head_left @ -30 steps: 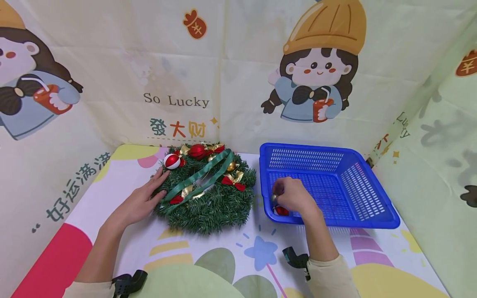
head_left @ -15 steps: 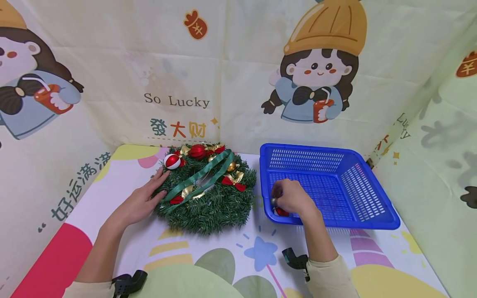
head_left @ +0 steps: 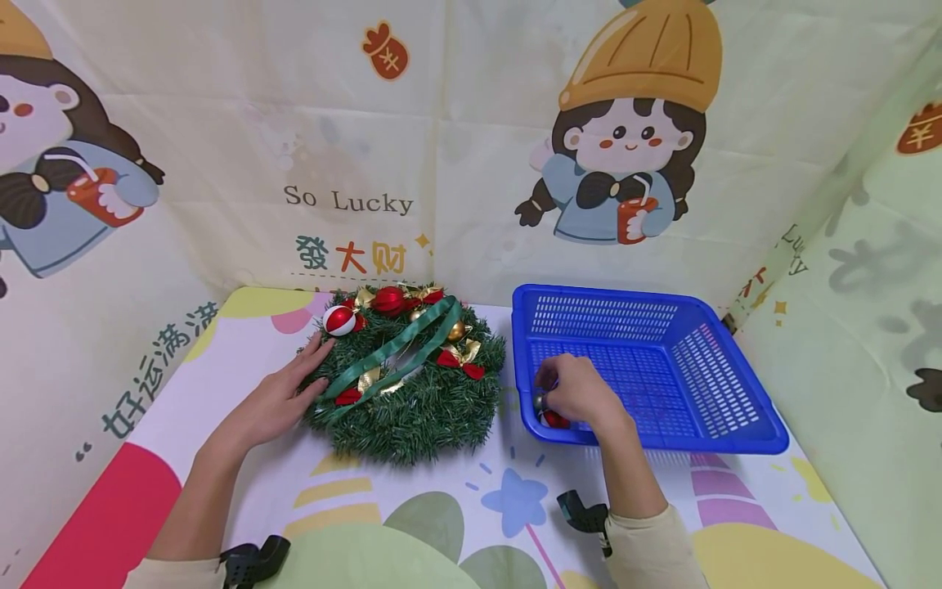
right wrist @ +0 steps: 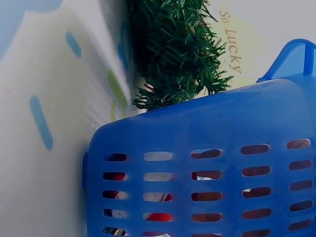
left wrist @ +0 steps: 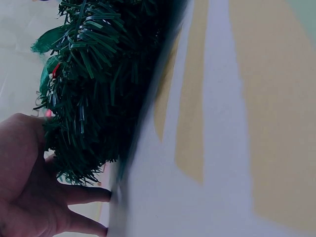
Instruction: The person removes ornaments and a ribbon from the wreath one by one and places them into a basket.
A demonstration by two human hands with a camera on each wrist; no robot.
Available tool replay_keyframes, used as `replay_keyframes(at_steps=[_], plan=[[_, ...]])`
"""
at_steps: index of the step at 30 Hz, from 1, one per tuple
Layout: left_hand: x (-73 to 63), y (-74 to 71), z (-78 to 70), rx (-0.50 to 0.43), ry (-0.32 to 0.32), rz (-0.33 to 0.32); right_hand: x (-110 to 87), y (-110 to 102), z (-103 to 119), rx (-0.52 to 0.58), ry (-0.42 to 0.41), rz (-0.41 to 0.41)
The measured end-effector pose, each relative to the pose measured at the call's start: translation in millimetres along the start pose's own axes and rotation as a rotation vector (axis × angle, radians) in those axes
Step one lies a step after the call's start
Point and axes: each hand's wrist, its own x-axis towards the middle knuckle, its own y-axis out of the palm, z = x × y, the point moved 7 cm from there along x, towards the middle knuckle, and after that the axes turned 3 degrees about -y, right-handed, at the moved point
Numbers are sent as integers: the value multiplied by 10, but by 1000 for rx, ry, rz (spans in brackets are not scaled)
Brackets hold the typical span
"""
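Nearest us, cream sleeves (head_left: 655,548) reach in over the printed bench (head_left: 272,491), a black device (head_left: 257,559) at each wrist. On the right we see the blue basket (head_left: 699,443), with a red-and-white ball (head_left: 557,420) inside its near left corner. Just beyond that lies a small silvery ball (head_left: 540,401), and the right hand (head_left: 581,393) bends its fingers down at it; the fingertips are hidden, so we cannot tell whether its grip is pinching the ball. On the left, the left hand (head_left: 283,397) keeps its grip spread, straight fingers touching the left edge of the green wreath (head_left: 412,421). The wreath lies on the bench just left of the basket. A green ribbon (head_left: 397,342) crosses it; a gold bauble (head_left: 457,330) and a red bauble (head_left: 390,300) sit toward its far side. Behind, we see a cartoon-printed cloth (head_left: 478,147).
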Motion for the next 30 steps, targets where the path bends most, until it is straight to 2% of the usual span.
replay_keyframes(at_steps=[14, 20, 26, 30], plan=[[4, 6, 11, 2, 1, -1, -56, -95, 33, 52, 19, -58], [15, 19, 17, -6, 8, -4, -89, -208, 105, 109, -8, -201], [25, 32, 15, -18, 2, 2, -118, -296, 234, 143, -82, -355], [5, 28, 19, -20, -4, 4, -115, -318, 349, 205, -131, -420]])
